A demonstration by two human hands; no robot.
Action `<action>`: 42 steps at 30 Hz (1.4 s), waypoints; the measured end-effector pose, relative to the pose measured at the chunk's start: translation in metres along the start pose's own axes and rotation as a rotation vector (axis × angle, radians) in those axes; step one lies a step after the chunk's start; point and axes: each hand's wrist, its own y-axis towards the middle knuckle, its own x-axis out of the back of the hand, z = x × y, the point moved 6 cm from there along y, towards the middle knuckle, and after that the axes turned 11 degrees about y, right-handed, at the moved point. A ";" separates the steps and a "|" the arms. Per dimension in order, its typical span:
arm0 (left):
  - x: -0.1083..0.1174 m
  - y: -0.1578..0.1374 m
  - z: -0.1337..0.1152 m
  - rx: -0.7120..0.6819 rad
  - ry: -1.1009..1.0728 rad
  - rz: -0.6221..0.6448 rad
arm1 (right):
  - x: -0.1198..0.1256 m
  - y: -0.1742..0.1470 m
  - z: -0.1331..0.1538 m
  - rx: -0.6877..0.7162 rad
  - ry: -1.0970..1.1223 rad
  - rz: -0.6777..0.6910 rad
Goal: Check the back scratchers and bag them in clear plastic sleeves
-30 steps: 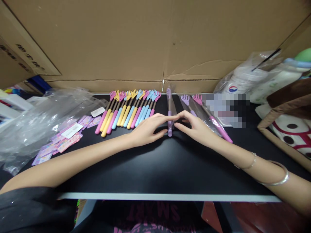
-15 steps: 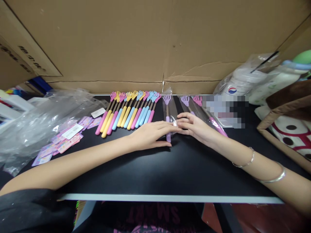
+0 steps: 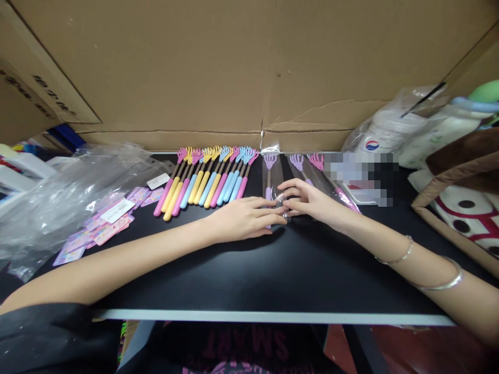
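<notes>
Though sleeved in slippery-looking clear film (image 3: 277,177), probably light and stiff; best gripped by purple handle (image 3: 268,194). Marking purple scratcher (image 3: 268,162) on middle of worktop (image 3: 249,275), partly under loosely spread left hand (image 3: 240,218), beside curled right hand (image 3: 307,201); cannot tell if pinching film.

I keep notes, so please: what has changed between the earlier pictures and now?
The bagged purple scratcher by the left hand turned from edge-on to claw facing up and slid slightly toward the table's front edge. That hand came nearer, its fingers spread over the handle. Whether the right hand loosened its grip is unclear. The row of scratchers, cards and cup stayed.
</notes>
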 end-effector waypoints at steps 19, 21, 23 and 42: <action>0.004 -0.001 0.002 0.031 0.020 -0.011 | -0.024 -0.016 0.023 0.686 -1.384 -0.025; 0.005 -0.002 0.003 0.037 0.053 -0.021 | -0.023 -0.015 0.022 0.687 -1.379 -0.024; 0.005 -0.003 0.005 0.024 0.080 -0.028 | -0.022 -0.014 0.020 0.682 -1.363 -0.011; 0.001 -0.007 0.021 0.209 0.014 -0.016 | -0.024 -0.015 0.016 0.664 -1.445 0.061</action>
